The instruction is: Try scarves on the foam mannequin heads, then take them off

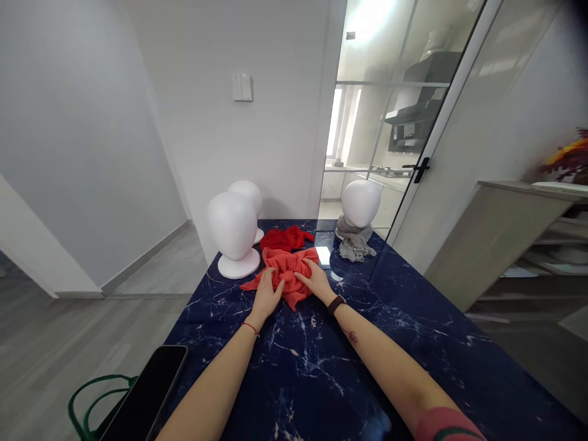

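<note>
A coral scarf [289, 264] lies bunched on the dark blue marbled table [303, 361], with one pointed corner toward me and another to the left. My left hand [267, 295] grips its near left side, thumb and fingers curled into the cloth. On the right side, my right hand [316, 280] holds the same scarf, its fingers bent over the folds. Just behind it is a crumpled red scarf [283, 239], apart from both hands.
Two white mannequin heads, a nearer one [233, 226] and a farther one [248, 191], stand at the back left. Another mannequin head [361, 203] wears a grey scarf [356, 242] at the back right. A black phone-like device [144, 392] sits at the near left edge.
</note>
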Demonstrator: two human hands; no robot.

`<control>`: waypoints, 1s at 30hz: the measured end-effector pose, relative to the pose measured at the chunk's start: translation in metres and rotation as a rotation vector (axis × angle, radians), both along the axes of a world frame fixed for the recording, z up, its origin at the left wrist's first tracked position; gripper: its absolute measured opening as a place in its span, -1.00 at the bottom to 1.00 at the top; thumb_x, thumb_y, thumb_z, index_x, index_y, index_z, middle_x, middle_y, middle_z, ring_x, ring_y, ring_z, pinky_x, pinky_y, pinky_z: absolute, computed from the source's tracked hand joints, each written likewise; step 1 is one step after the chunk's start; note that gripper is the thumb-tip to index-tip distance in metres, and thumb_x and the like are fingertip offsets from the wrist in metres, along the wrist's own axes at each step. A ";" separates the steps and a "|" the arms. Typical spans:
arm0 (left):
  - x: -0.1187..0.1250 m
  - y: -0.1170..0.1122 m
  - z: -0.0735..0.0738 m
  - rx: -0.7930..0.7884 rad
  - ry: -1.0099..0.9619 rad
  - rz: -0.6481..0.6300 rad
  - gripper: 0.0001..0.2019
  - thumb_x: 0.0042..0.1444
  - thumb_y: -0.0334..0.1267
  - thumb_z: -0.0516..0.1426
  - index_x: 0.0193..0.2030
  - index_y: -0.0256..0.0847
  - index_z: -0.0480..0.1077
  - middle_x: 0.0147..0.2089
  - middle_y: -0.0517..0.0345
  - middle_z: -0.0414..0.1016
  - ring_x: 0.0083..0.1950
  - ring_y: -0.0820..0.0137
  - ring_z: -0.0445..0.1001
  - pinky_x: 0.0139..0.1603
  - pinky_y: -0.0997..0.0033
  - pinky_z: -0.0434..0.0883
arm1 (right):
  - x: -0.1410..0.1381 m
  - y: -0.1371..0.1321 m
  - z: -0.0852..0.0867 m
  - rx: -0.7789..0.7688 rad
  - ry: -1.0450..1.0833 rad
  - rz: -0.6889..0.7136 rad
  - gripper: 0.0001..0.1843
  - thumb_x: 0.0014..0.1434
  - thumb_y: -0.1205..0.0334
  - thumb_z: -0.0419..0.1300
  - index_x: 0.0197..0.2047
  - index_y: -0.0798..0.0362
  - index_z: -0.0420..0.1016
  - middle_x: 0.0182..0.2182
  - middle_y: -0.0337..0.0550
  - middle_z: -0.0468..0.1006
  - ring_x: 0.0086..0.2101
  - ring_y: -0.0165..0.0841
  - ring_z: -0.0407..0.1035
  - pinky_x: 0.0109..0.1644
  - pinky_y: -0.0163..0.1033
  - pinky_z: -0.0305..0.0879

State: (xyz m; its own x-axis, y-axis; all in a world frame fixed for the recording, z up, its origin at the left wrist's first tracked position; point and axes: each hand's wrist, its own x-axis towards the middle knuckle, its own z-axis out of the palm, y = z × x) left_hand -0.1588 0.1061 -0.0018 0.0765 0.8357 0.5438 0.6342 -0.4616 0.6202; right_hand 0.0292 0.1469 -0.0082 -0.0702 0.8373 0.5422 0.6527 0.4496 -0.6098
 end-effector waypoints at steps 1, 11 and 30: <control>-0.002 0.000 0.002 0.048 -0.029 0.069 -0.70 0.17 -0.24 -0.01 0.04 -0.23 0.19 0.02 -0.05 0.28 0.09 0.25 0.28 0.15 0.14 0.25 | 0.003 0.000 0.002 0.004 0.045 0.009 -0.49 0.11 0.06 0.16 0.07 0.15 0.32 -0.02 0.05 0.46 -0.04 -0.22 0.38 0.05 -0.14 0.28; -0.043 0.021 0.004 0.096 -0.010 0.568 -0.62 0.12 -0.32 0.03 0.09 -0.24 0.36 0.23 -0.22 -0.02 0.29 -0.04 0.00 0.22 -0.10 0.10 | 0.025 0.016 0.003 0.155 0.147 -0.373 -0.69 0.24 0.13 -0.09 -0.15 0.11 0.38 -0.16 0.03 0.44 -0.11 -0.23 0.30 0.03 -0.11 0.21; -0.041 0.034 0.001 0.237 0.093 0.516 -0.85 0.13 -0.32 -0.01 -0.28 -0.21 0.38 -0.24 0.04 0.31 -0.17 0.24 0.35 -0.11 0.21 0.29 | 0.170 0.158 -0.011 0.171 -0.398 -0.616 -0.56 0.19 0.24 0.00 0.13 0.16 0.20 0.05 0.14 0.33 0.06 -0.12 0.17 0.05 -0.02 0.11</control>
